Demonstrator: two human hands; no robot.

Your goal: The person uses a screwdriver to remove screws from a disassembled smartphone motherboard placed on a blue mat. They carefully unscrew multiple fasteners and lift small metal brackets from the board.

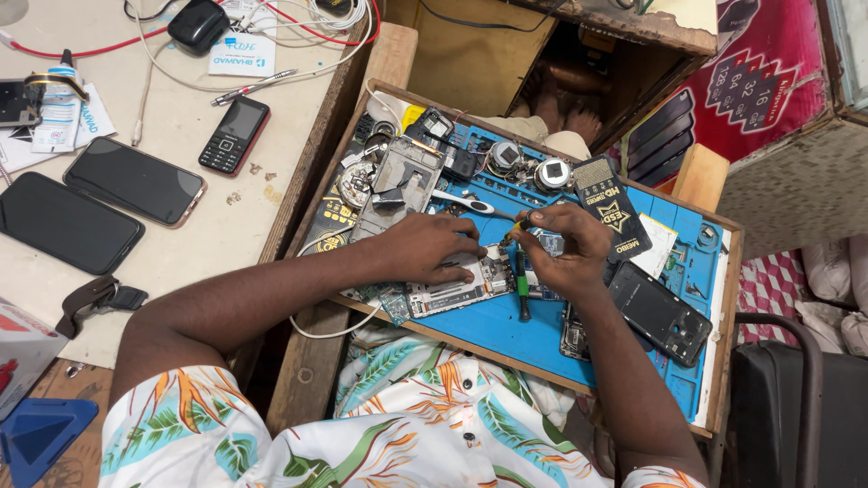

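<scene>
An opened phone chassis (pixel 470 287) lies on a blue work mat (pixel 506 334) set in a wooden tray on my lap. My left hand (pixel 429 248) presses down flat on the chassis, fingers spread over it. My right hand (pixel 565 248) pinches a small green-handled screwdriver (pixel 517 230), its tip pointing down at the chassis between both hands. A second green and black screwdriver (pixel 523 294) lies on the mat just below. A black phone back cover (pixel 658 312) rests to the right of my right hand.
Metal tweezers (pixel 461 202), loose parts, a second stripped frame (pixel 407 181) and a black card pack (pixel 610 206) crowd the mat's far side. On the table at left lie two dark smartphones (pixel 68 221), a keypad phone (pixel 233 136), cables and a pen. A wooden tray rim (pixel 723 343) borders the right.
</scene>
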